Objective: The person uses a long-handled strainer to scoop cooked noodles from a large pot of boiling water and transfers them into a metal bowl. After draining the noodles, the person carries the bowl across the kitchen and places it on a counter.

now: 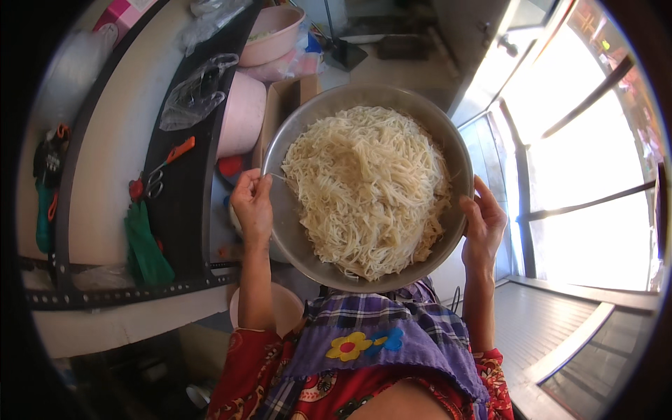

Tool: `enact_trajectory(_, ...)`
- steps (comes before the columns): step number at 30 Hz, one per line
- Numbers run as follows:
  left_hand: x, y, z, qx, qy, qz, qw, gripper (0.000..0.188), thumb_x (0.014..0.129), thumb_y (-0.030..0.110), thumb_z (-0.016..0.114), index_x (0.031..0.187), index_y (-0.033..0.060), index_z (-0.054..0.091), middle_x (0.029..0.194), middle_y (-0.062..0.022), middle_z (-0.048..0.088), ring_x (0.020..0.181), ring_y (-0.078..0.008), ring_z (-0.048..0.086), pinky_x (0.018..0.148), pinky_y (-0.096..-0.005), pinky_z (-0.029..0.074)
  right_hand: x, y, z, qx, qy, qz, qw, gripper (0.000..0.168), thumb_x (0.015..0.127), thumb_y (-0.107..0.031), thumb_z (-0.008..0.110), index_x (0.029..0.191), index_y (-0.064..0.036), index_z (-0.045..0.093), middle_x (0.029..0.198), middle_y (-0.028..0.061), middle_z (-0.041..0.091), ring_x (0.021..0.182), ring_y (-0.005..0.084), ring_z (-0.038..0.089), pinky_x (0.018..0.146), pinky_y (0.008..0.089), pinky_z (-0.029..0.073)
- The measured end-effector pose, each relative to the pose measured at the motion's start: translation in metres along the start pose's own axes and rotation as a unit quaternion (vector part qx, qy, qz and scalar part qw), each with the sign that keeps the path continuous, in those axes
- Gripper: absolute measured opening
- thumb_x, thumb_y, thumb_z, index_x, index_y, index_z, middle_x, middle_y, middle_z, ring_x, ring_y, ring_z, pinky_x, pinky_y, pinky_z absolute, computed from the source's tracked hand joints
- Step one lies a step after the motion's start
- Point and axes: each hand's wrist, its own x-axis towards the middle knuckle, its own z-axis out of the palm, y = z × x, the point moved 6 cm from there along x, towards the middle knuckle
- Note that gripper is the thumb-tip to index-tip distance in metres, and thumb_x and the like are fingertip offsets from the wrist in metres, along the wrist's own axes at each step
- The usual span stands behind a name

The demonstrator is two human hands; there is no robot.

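Observation:
A wide round metal basin [286, 226] is held up in front of my body. Heaped inside it are pale shredded strands [367, 184], like noodles or shredded vegetable; I cannot tell which. On the left, my left hand [253, 202] grips the rim with the thumb over the inner edge. Opposite, my right hand [484, 218] clasps the right rim, its thumb on the inside and fingers around the outside. The basin's lower edge is close to my plaid apron [362, 320], and its underside is hidden.
A black metal shelf [184, 210] at left bears a green rubber glove [147, 247], scissors [155, 184], an orange-handled lighter [181, 149] and a plastic bag [191, 97]. Beyond are pink tubs [242, 113] and a cardboard box [310, 86]. A bright doorway [583, 157] is at right.

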Motion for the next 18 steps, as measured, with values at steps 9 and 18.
enact_trajectory(9,-0.004,0.009,-0.007,0.014,0.013,0.027,0.999,0.005,0.079,0.002,0.055,0.083,0.0002,0.054,0.064,0.0053,0.046,0.058,-0.002,0.039,0.053,-0.0156,0.031,0.003,0.002,0.001,0.019,-0.011,0.019,1.0,0.038,0.079,-0.005,0.049,0.115,0.005,0.047,0.084,0.0073,0.061,0.075,0.0092,0.054,0.069,0.0208,0.043)
enact_trajectory(18,-0.001,0.008,-0.015,0.022,0.037,0.06,0.997,0.009,0.078,0.003,0.056,0.086,0.0005,0.053,0.068,0.002,0.05,0.061,-0.0049,0.043,0.056,-0.0186,0.035,0.004,0.017,0.001,0.092,-0.017,0.006,0.996,0.037,0.077,-0.002,0.05,0.113,0.006,0.048,0.1,0.0084,0.058,0.089,0.0118,0.053,0.079,0.0236,0.041)
